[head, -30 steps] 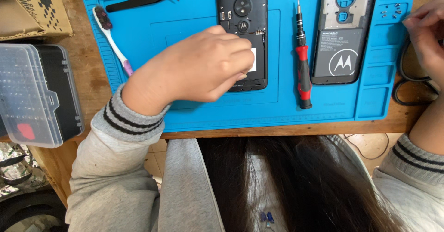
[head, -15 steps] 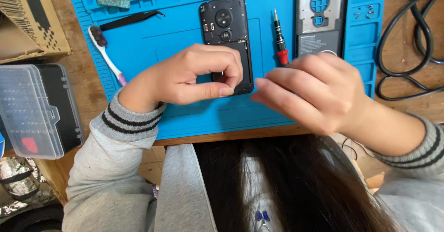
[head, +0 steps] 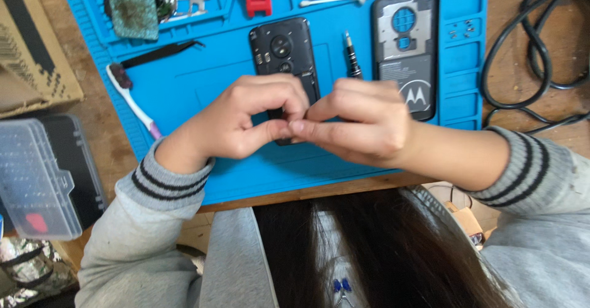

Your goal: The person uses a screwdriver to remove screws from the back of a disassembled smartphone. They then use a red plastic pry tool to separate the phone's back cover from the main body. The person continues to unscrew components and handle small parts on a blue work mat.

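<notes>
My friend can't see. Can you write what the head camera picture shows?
Two hands, left hand and right hand, meet fingertip to fingertip over an opened black phone on a blue mat. A screwdriver, toothbrush and back cover lie around.

I see the black phone (head: 284, 56) lying flat, back up (cover off), on the blue mat; its lower end is hidden, perhaps pinched.

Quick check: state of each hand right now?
Left hand: fingers pinched at the lower end of the black phone; what they grip is hidden.
Right hand: pinched against the left fingertips; contents hidden.
</notes>
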